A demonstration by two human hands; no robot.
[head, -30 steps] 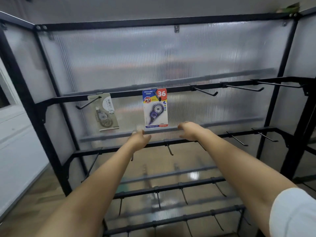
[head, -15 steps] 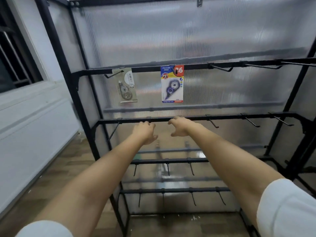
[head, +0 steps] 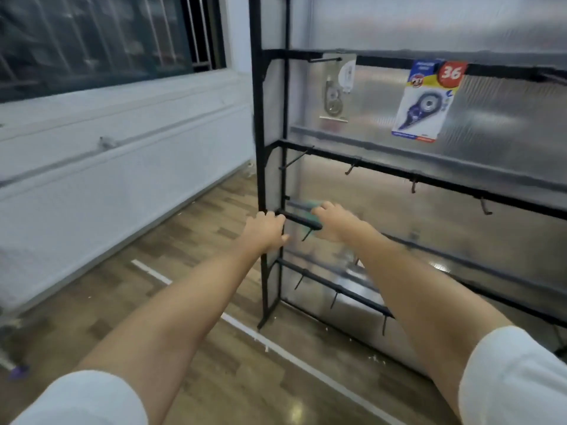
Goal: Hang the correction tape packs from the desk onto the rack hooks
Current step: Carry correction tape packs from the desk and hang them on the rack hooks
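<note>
Two correction tape packs hang from hooks on the top rail of the black rack [head: 257, 167]: a clear grey pack [head: 336, 90] at the left end and a blue pack [head: 425, 102] marked 36 to its right. My left hand [head: 265, 231] hangs in front of the rack's left post, its fingers loosely curled around nothing. My right hand [head: 337, 223] hovers in front of the third rail, also empty and loosely curled. Both hands are well below the hung packs. The desk is out of view.
Lower rails carry several bare hooks [head: 412, 187]. A ribbed translucent panel [head: 506, 124] backs the rack. To the left are a white wall ledge [head: 122, 154] under a barred window [head: 92, 35] and wooden floor [head: 199, 240] with a white line.
Both hands have dropped from just under the blue pack to the third rail. The view has swung left and down, bringing the window, wall and floor into sight.
</note>
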